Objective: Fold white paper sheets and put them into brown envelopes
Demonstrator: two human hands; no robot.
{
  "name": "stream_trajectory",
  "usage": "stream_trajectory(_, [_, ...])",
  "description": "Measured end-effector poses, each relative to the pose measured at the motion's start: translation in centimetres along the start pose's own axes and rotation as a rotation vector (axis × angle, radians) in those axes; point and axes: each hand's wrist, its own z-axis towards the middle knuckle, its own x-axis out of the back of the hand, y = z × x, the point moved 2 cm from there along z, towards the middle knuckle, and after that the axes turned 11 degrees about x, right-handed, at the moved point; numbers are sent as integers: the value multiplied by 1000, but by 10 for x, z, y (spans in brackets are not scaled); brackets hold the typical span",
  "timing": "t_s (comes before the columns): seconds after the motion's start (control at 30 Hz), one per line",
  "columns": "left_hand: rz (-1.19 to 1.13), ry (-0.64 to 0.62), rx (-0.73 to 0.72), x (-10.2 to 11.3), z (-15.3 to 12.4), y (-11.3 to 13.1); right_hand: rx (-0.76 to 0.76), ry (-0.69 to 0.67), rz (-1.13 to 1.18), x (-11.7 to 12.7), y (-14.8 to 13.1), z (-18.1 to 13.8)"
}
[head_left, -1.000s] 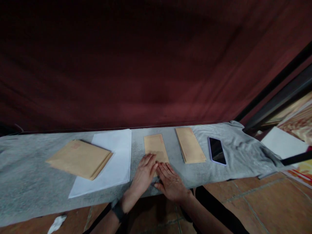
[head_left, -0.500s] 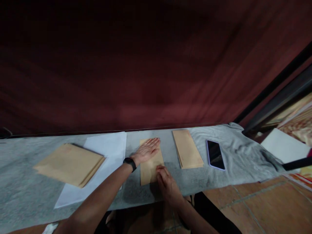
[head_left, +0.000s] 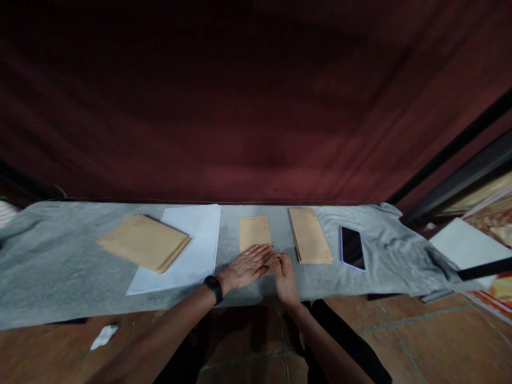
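Note:
A single brown envelope (head_left: pixel 254 233) lies lengthwise on the grey cloth (head_left: pixel 60 266) in the middle. My left hand (head_left: pixel 246 266), with a black wristband, lies flat and open on the envelope's near half. My right hand (head_left: pixel 285 274) rests at the envelope's near right corner with its fingers drawn together on the edge. Just right of it sits a stack of brown envelopes (head_left: pixel 310 242).
A white sheet stack (head_left: pixel 192 253) lies left of centre, with a pile of larger brown envelopes (head_left: pixel 144 242) partly on it. A dark phone (head_left: pixel 352 248) lies to the right. Dark red curtain behind; tiled floor below, with a crumpled white scrap (head_left: pixel 104 336).
My left hand slid from the envelope's far end back to its near half. My right hand stayed at the near right corner. The view shifted slightly.

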Motion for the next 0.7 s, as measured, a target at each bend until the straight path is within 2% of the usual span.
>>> stream_trajectory(0.23, [-2,1,12,8,-39,41,1,-15,-29,3,-1,0])
stream_trajectory(0.3, [-5,37,34,5,-47,49,9,-78,-3,4,-4,2])
stream_trajectory(0.37, [-7,84,62,-1,-53,56,40,-231,34,5,-8,6])
stream_trajectory(0.43, [-10,123,107,-8,-57,61,113,-444,27,5,-11,9])
stream_trajectory(0.5, [-14,140,160,-14,-59,66,209,-670,-40,5,-14,12])
stream_trajectory(0.57, [-16,149,204,-16,-60,71,290,-841,-128,6,-14,18])
stream_trajectory(0.63, [-16,153,211,-14,-60,74,340,-931,-203,6,-11,30])
stream_trajectory(0.7, [-22,141,187,-9,-59,75,375,-954,-277,3,-5,47])
